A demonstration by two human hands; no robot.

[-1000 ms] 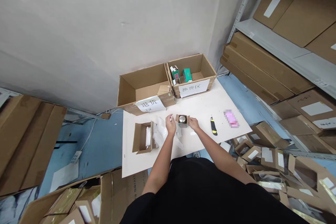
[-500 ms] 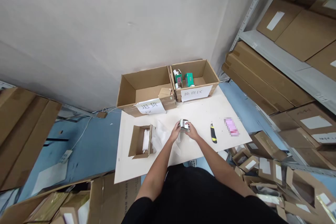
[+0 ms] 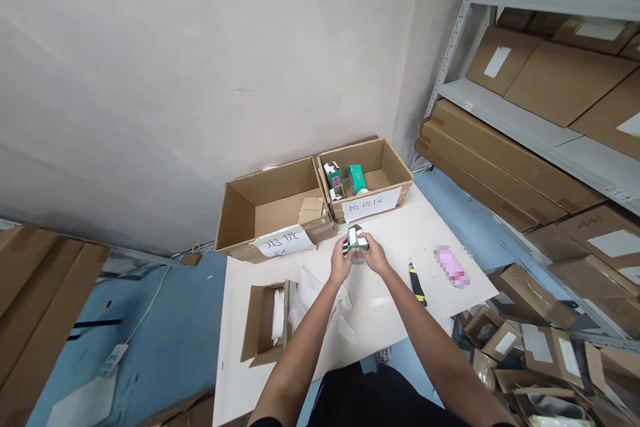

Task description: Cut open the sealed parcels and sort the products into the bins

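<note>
Both my hands hold a small green and white product box [image 3: 357,241] above the white table [image 3: 400,227]. My left hand [image 3: 341,262] grips its left side with fingers wrapped round it. My right hand [image 3: 375,255] grips its right side the same way. The box is lifted off the table, in front of the two large cartons. White wrapping paper [image 3: 313,290] lies on the table below my left arm.
Two open labelled cartons stand at the table's back: the left carton [image 3: 240,213] and the right carton [image 3: 395,167] with small green boxes inside. A small open cardboard box [image 3: 257,323] lies left; a utility knife [image 3: 417,283] and a pink item [image 3: 451,267] right. Shelves with cartons stand right.
The small box stood on the table with its top open showing a silvery round object; my hands closed round it and lifted it toward the back cartons. The camera tilted up.
</note>
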